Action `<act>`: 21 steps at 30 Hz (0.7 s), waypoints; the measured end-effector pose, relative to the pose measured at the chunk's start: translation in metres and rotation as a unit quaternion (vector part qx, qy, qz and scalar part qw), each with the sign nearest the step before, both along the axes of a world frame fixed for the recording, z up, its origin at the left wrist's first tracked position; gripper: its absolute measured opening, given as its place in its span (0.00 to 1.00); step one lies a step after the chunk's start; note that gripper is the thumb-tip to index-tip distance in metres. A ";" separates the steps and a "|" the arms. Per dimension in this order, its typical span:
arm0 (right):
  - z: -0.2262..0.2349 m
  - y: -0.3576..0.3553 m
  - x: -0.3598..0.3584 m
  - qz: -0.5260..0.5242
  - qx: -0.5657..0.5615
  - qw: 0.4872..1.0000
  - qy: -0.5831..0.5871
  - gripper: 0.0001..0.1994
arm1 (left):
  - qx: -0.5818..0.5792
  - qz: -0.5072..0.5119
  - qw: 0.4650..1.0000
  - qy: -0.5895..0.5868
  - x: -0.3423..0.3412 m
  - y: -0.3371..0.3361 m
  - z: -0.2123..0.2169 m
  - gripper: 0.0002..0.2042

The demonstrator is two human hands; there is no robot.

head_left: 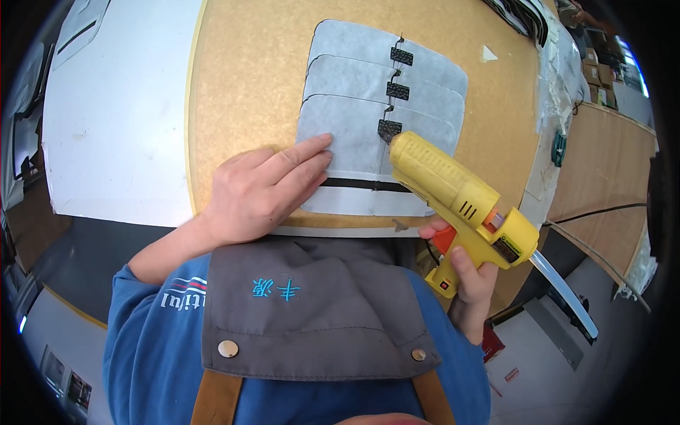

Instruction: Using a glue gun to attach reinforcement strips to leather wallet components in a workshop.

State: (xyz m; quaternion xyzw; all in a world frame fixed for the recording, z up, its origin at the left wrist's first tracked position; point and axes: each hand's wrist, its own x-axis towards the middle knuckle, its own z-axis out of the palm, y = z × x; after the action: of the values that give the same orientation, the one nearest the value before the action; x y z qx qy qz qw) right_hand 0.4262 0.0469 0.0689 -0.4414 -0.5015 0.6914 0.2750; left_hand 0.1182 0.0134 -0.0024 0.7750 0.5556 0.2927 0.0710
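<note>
My right hand (469,280) grips a yellow hot glue gun (453,184) by its handle, with a finger by the red trigger. A clear glue stick (564,292) sticks out of its back end. The nozzle meets or hovers just above a small black textured patch (389,128) on the nearest of several overlapping light grey fabric panels (347,134). Similar black patches sit on the panels behind, in a row. My left hand (265,185) lies flat with fingers together on the front panel's left side. A black strip (347,184) crosses the front panel near its lower edge.
The panels lie on a tan board (241,85) on the table. A white sheet (120,120) covers the left side. Dark layered pieces (520,21) are at the far right, and a green tool (559,147) lies by the right edge. Cardboard boxes (597,74) stand beyond.
</note>
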 end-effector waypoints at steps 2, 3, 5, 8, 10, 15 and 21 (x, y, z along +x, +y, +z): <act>0.001 -0.002 0.000 -0.017 -0.013 1.000 -0.017 0.25 | -0.001 0.001 1.000 -0.001 0.000 -0.001 -0.001 0.13; 0.002 -0.002 0.000 -0.018 -0.013 1.000 -0.017 0.25 | -0.002 0.000 1.000 -0.001 0.000 0.000 -0.001 0.13; 0.001 -0.003 -0.003 -0.028 0.002 1.000 -0.003 0.24 | -0.004 -0.003 1.000 -0.001 -0.001 0.000 -0.001 0.13; 0.001 -0.001 -0.004 -0.028 -0.001 1.000 -0.005 0.24 | -0.006 -0.004 1.000 -0.001 -0.001 0.000 0.000 0.13; -0.001 -0.002 -0.003 -0.030 -0.005 1.000 -0.003 0.24 | -0.006 -0.004 1.000 0.000 0.000 0.000 0.000 0.13; -0.003 -0.005 0.000 -0.049 -0.019 0.999 0.004 0.23 | -0.003 -0.002 1.000 0.001 0.000 -0.001 -0.001 0.13; -0.006 -0.003 -0.001 -0.039 -0.009 0.999 0.006 0.24 | -0.004 -0.001 1.000 -0.001 -0.001 0.001 -0.002 0.13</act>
State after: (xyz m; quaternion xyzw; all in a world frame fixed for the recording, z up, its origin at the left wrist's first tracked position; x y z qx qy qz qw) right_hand 0.4250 0.0440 0.0628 -0.4585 -0.4759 0.6877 0.3006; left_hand 0.1173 0.0141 -0.0045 0.7749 0.5559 0.2911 0.0754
